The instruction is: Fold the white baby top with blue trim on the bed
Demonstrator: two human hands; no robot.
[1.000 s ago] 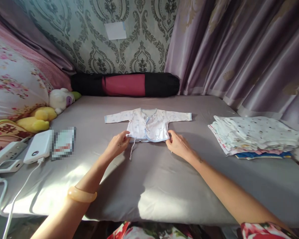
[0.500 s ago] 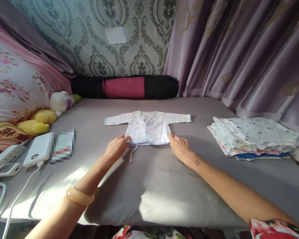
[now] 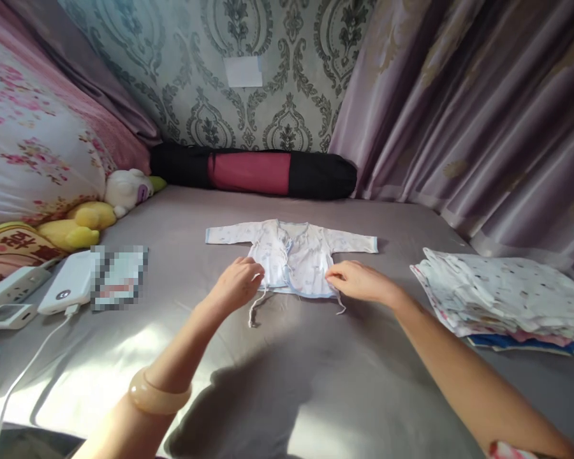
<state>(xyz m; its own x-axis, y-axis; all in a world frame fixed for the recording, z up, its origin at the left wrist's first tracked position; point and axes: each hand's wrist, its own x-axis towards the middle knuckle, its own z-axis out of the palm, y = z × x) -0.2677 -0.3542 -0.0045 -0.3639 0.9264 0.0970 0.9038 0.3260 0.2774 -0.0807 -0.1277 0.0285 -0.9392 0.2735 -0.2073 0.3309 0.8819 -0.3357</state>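
A small white baby shirt [image 3: 291,255] with blue trim lies flat on the grey bed sheet [image 3: 287,370], sleeves spread left and right. My left hand [image 3: 238,284] rests at the shirt's lower left corner, fingers curled on the hem. My right hand [image 3: 358,282] pinches the lower right hem between thumb and fingers. A tie string [image 3: 256,309] trails from the hem toward me, and a second string [image 3: 339,307] hangs below my right hand. A pale bangle [image 3: 157,395] sits on my left wrist.
A stack of folded baby clothes [image 3: 502,296] lies at the right. At the left are a white power bank [image 3: 69,290] with a cable, a power strip [image 3: 9,290], plush toys [image 3: 100,210] and floral bedding. A black and red roll bag [image 3: 253,172] lies against the wall. Curtains hang on the right.
Both hands have shifted along the shirt's bottom hem; my right hand now pinches the hem with a second string showing. The camera has moved closer and turned left.
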